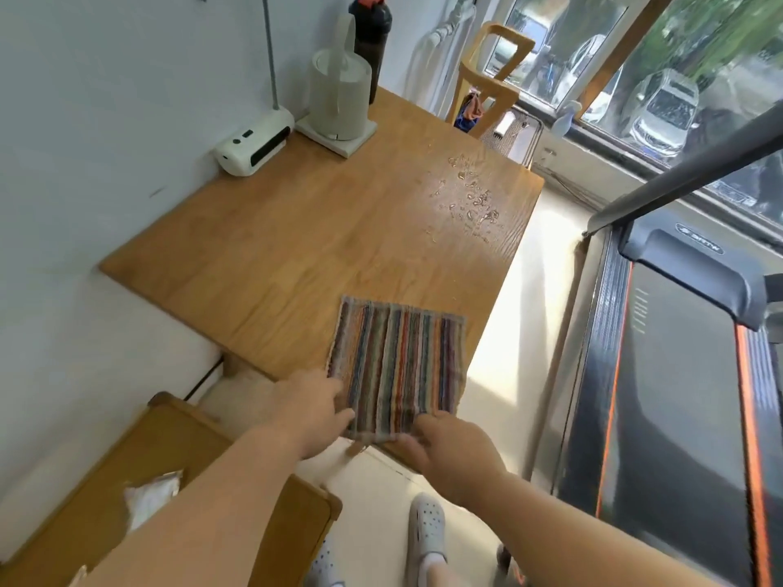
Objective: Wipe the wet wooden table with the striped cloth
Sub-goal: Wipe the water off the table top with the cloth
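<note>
Striped multicoloured terry cloth (396, 366) lies flat at the near corner of the rectangular light-brown wooden table (275, 247), its near edge under both sets of fingers. Left hand (315, 410): fingers together, pressed on the cloth's near-left corner. Right hand (455, 449): fingers curled onto the near edge (grip underneath cannot be told). Scattered water droplets (470, 197) sit well beyond the fingertips, towards the far right.

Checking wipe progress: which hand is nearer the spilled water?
Right, narrowly. The right hand is on the cloth's near edge, below the water; the left hand is at its left corner.
</note>
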